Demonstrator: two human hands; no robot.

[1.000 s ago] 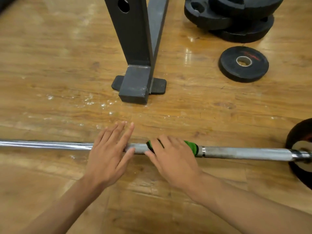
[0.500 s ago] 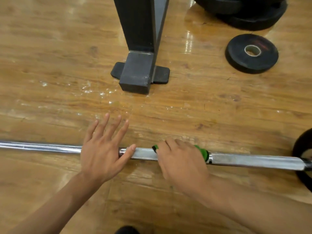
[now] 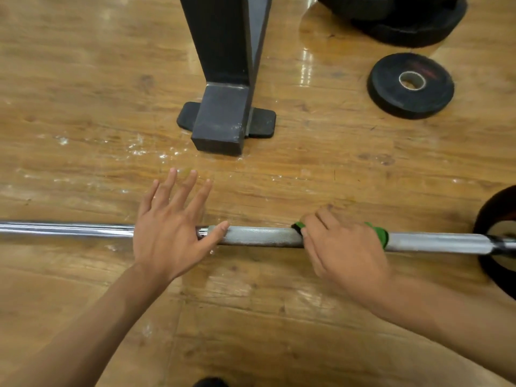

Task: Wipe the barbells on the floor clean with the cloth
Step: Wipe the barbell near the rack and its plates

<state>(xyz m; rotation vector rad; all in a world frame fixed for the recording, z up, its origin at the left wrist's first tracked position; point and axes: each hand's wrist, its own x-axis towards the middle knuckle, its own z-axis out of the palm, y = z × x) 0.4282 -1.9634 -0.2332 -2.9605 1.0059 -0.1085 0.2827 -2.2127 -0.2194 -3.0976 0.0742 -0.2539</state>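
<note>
Slid rightward along bar (image 3: 259, 236), gripping cloth (image 3: 380, 235) mostly hidden under right hand (image 3: 344, 248), left hand (image 3: 167, 231) flat, fingers spread, thumb on bar, plate (image 3: 495, 210) cut off.

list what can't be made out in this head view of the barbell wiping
green cloth: head view, mostly under the right hand; only two edges show.
barbell: left end cut by the left edge.
loaded plate: cut by the right edge.
stacked plates: cut by the top edge, count unclear.
dark object at the bottom edge: too little shows to identify.
</note>
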